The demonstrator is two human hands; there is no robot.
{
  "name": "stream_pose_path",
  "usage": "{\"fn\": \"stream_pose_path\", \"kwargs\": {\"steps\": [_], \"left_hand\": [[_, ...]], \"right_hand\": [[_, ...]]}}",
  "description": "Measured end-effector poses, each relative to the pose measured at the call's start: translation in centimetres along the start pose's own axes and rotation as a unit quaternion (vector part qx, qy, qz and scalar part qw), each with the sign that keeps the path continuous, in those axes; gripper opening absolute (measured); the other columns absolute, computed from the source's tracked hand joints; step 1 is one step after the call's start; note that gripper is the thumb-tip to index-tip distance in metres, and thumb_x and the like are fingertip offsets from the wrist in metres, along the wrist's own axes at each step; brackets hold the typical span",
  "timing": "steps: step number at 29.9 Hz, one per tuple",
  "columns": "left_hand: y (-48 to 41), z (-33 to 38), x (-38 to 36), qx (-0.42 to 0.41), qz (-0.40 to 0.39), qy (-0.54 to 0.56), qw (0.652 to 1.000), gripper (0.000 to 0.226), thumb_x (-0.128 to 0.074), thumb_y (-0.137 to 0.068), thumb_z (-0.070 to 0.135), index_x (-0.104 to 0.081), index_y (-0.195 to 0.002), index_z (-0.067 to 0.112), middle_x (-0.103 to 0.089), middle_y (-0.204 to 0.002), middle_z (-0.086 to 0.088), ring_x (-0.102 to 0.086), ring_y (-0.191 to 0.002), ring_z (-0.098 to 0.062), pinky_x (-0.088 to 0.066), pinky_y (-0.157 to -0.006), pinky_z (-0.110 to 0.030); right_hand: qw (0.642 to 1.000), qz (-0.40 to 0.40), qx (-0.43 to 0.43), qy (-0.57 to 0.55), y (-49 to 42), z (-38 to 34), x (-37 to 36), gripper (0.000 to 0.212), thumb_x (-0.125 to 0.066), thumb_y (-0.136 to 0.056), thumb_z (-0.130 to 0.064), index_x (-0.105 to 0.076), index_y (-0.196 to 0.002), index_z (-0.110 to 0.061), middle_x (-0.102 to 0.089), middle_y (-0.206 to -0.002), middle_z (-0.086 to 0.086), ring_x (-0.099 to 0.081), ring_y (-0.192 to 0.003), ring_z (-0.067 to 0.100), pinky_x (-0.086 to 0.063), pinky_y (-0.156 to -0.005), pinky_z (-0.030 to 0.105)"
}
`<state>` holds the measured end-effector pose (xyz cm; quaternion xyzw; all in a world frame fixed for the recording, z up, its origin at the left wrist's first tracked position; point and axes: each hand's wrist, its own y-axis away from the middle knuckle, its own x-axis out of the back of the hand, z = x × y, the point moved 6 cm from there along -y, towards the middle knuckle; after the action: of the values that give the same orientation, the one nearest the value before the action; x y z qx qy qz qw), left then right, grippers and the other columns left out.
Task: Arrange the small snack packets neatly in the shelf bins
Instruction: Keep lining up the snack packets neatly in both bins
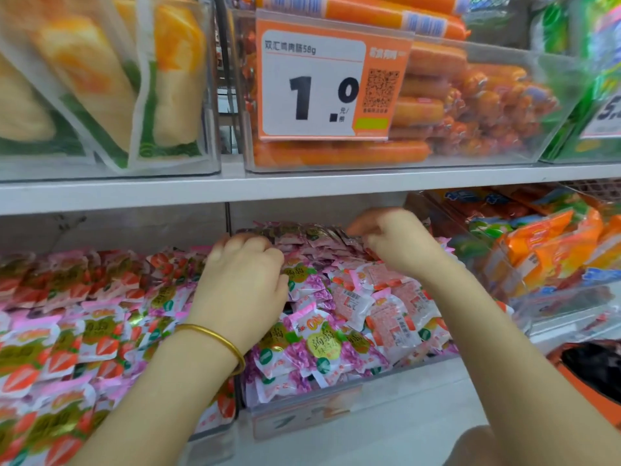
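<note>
Snack packets [336,317], the little pink-and-purple ones, are heaped in the clear middle bin [302,403] under the shelf board. Some lie face up with the gold label showing, and some are flipped so I see the white back with a barcode. At the back of the bin a row of them stands on edge, packed tight.

On my feed the left hand [242,274] is down on the pile at the back left of that bin. Its fingers are bent over with the tips on or among the packets, and I can't tell if it's actually got hold of one. The right hand [393,243] is over the standing row at the back right, fingers curled downward, thumb sticking out to the left. It's smeared with blur, so I honestly can't tell whether it pinches anything. There's a gold bangle [218,338] on the left wrist.

Just left of the middle bin, a neighbouring one is stuffed with strawberry packets [67,331], red and pink. To the right, a tilted clear bin holds orange and green packs [554,243].

The white shelf board [134,193] runs across above both hands. On it sits a clear bin of orange sausages [447,105] with an orange price tag [322,85] reading 1.0 on its front. Yellow-and-green pouches [84,79] are in the bin to its left. In the bottom right corner there's a black thing [584,364] with an orange rim, and I can't make out what it is.
</note>
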<state>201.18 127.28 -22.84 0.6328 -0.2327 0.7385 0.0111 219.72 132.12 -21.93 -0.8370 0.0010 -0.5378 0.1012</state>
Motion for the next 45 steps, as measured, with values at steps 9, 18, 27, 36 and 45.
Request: {"fn": "stream_pose_path", "kwargs": {"steps": [9,18,27,36,45], "left_hand": [[0.2,1.2,-0.3,-0.004,-0.010,0.007,1.000,0.032,-0.039,-0.092,0.032,-0.063,-0.111,0.021,-0.055,-0.118,0.003,-0.044,-0.113,-0.023,-0.032,-0.099,-0.036],[0.3,1.0,-0.2,-0.007,-0.007,0.005,1.000,0.030,-0.042,-0.092,0.033,-0.062,-0.112,0.023,-0.055,-0.117,0.004,-0.044,-0.112,-0.022,-0.032,-0.098,-0.034],[0.2,1.3,-0.2,-0.005,-0.014,0.018,1.000,0.031,-0.039,-0.093,0.034,-0.061,-0.112,0.025,-0.055,-0.119,0.007,-0.044,-0.112,-0.019,-0.032,-0.098,-0.034],[0.5,1.0,0.5,0.008,0.011,0.102,0.995,0.028,-0.043,-0.093,0.026,-0.063,-0.113,0.025,-0.057,-0.117,0.007,-0.044,-0.113,-0.017,-0.033,-0.098,-0.032],[0.7,0.8,0.9,0.010,0.037,0.165,0.986,0.025,-0.047,-0.092,0.018,-0.067,-0.108,0.017,-0.061,-0.111,0.001,-0.048,-0.109,-0.022,-0.040,-0.095,-0.036]], "right_hand": [[0.947,-0.172,-0.011,0.272,2.7,0.2,-5.1,0.079,-0.068,-0.073,-0.055,-0.035,-0.139,-0.027,-0.042,-0.133,0.006,-0.044,-0.120,0.030,-0.040,-0.091,0.038],[0.977,-0.003,-0.047,0.208,2.7,1.3,-2.8,0.039,-0.061,-0.081,-0.015,-0.052,-0.119,-0.021,-0.064,-0.113,0.004,-0.060,-0.102,0.030,-0.046,-0.068,0.034],[0.987,0.115,-0.104,-0.027,3.0,2.6,1.0,0.054,-0.071,-0.072,-0.026,-0.057,-0.124,-0.025,-0.062,-0.121,0.005,-0.050,-0.115,0.030,-0.044,-0.094,0.044],[0.989,0.080,-0.069,-0.106,3.7,1.5,1.1,0.041,-0.078,-0.069,-0.024,-0.064,-0.108,-0.024,-0.067,-0.092,-0.004,-0.066,-0.089,0.026,-0.054,-0.080,0.046],[0.988,0.100,-0.072,-0.090,4.6,0.5,1.2,0.035,-0.076,-0.072,-0.026,-0.063,-0.104,-0.023,-0.067,-0.094,-0.004,-0.063,-0.092,0.020,-0.052,-0.080,0.037]]}}
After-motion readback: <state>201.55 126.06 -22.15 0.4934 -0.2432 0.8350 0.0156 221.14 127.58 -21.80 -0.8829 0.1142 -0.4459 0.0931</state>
